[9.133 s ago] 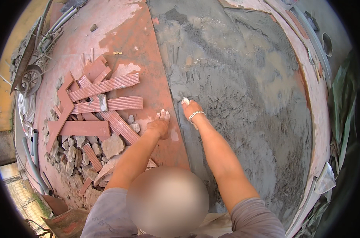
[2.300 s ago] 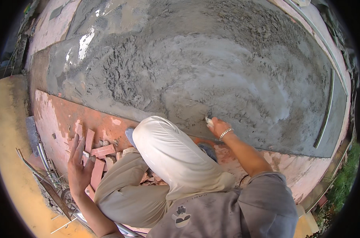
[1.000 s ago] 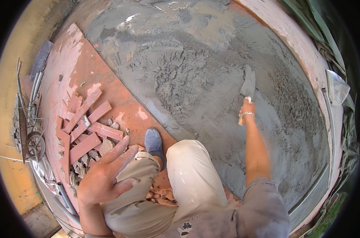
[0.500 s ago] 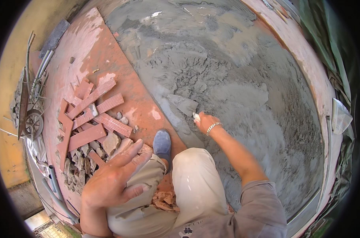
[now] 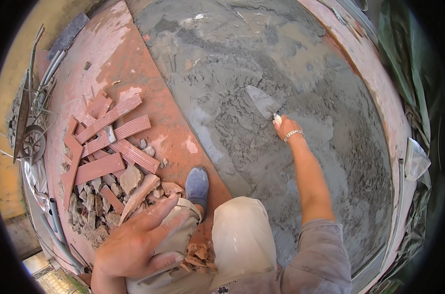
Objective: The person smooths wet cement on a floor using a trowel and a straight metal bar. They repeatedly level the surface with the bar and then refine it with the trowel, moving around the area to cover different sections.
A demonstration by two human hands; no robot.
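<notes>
My right hand (image 5: pixel 286 126), with a chain bracelet at the wrist, is closed round the pale handle of a pointed trowel (image 5: pixel 262 101). The trowel's grey, mortar-smeared blade points up and left over a rough, churned patch of wet mortar (image 5: pixel 232 81). Whether the blade touches the mortar or hovers just above it I cannot tell. My left hand (image 5: pixel 139 240) holds nothing; its fingers are stretched out and apart above my left knee, near the rubble.
Ribbed terracotta tile strips (image 5: pixel 109 122) lie heaped on broken stones (image 5: pixel 92 206) at left. My blue shoe (image 5: pixel 197 185) stands on the reddish floor beside the mortar's edge. A wheelbarrow wheel (image 5: pixel 34 143) and grey pipes (image 5: pixel 56 225) are farther left; a green tarp (image 5: pixel 403 68) hangs at right.
My right hand has moved the trowel forward and to the right, from the mortar's left edge to the churned patch. My left hand stays stretched out, slightly lower.
</notes>
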